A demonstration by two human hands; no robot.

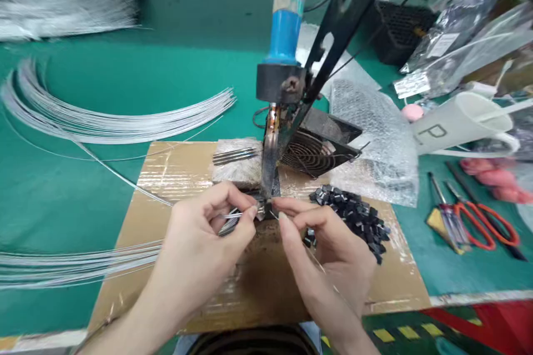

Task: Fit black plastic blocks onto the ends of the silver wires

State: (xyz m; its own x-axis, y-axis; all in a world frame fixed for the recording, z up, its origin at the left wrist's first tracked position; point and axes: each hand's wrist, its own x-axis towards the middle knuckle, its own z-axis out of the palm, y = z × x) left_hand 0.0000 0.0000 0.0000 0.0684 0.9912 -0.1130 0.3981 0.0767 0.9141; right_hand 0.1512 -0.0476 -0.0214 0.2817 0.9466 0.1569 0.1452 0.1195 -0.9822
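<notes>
A wire [234,214] is pinched by the left hand [204,236], pointed right, near the iron [286,36]; a strand [321,267] by the right hand [331,247].

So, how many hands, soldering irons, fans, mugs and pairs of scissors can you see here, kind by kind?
Hands: 2 (left hand, right hand)
Soldering iron: 1
Fan: 1
Mug: 1
Pair of scissors: 1
Total: 6
</notes>
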